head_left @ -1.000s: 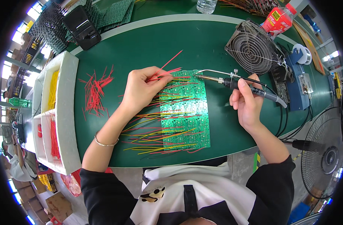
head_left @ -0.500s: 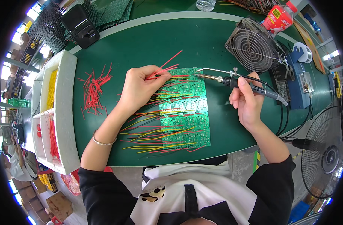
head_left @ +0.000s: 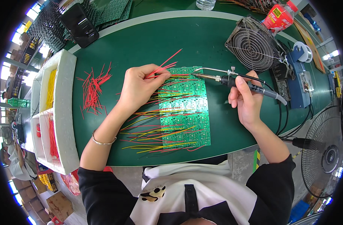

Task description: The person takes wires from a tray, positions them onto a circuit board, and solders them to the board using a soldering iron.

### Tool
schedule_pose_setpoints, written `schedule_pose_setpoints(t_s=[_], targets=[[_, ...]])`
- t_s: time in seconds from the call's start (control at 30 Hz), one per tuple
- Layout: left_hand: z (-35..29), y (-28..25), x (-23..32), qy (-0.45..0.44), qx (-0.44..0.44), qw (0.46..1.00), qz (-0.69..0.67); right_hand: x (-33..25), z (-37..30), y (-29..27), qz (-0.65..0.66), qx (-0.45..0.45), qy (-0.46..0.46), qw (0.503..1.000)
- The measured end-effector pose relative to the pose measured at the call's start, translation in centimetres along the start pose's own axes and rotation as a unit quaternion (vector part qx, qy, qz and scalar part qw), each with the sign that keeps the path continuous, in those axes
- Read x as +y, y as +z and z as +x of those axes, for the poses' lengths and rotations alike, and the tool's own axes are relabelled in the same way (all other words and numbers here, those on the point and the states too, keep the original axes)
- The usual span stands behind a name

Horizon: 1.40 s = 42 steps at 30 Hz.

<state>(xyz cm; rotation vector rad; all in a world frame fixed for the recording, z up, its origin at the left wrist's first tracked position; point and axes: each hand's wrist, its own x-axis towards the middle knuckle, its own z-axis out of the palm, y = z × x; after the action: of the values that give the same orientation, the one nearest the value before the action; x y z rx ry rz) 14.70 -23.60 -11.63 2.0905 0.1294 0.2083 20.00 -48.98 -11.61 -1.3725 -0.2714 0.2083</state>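
Observation:
A green circuit board panel [head_left: 192, 122] lies on the green mat, with rows of red, yellow and black wires [head_left: 149, 129] reaching out over its left edge. At its far left corner my left hand [head_left: 145, 84] pinches a few red wires [head_left: 167, 62], some pointing up and away. My right hand [head_left: 248, 99] grips a soldering iron [head_left: 250, 87] from the right. The iron's tip and a thin curved metal solder feed tube [head_left: 216, 70] meet at the board's far edge. Whether the tip touches a pad is too small to tell.
A loose pile of red wires [head_left: 95, 90] lies left of my left hand. Beyond it stands a white foam box [head_left: 68, 112] with yellow and red wires. A fan unit [head_left: 252, 45] with a round grille, a red bottle [head_left: 280, 17] and a blue solder station [head_left: 300, 80] stand right.
Almost nothing differs. The board and both hands appear shifted very slightly, with the wires still pinched and the iron tip still at the board's far edge.

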Motion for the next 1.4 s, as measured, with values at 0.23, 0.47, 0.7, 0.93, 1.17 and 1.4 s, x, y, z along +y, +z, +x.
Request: schedule_pose_setpoints(t_s=[0.23,0.47,0.7,0.93,1.17,1.4], targets=[[-0.02,0.18,0.06,0.014,0.002,1.0,-0.015,-0.02,0.06,0.06,-0.001,0.0,-0.001,1.0],[-0.06,0.27,-0.16,0.016,0.006,1.0,-0.016,-0.02,0.18,-0.25,0.03,0.007,-0.01,0.999],[-0.16,0.16,0.16,0.014,0.002,1.0,0.001,0.0,0.07,-0.3,0.03,0.004,-0.01,0.999],[0.01,0.15,-0.13,0.008,0.001,1.0,-0.004,0.1,0.12,-0.28,0.027,0.005,-0.009,1.0],[-0.01,0.18,-0.17,0.012,0.001,1.0,-0.009,0.01,0.09,-0.26,0.029,0.006,-0.001,1.0],[0.0,0.21,-0.26,0.019,0.007,1.0,-0.014,0.1,0.0,-0.35,0.034,0.013,-0.004,0.999]])
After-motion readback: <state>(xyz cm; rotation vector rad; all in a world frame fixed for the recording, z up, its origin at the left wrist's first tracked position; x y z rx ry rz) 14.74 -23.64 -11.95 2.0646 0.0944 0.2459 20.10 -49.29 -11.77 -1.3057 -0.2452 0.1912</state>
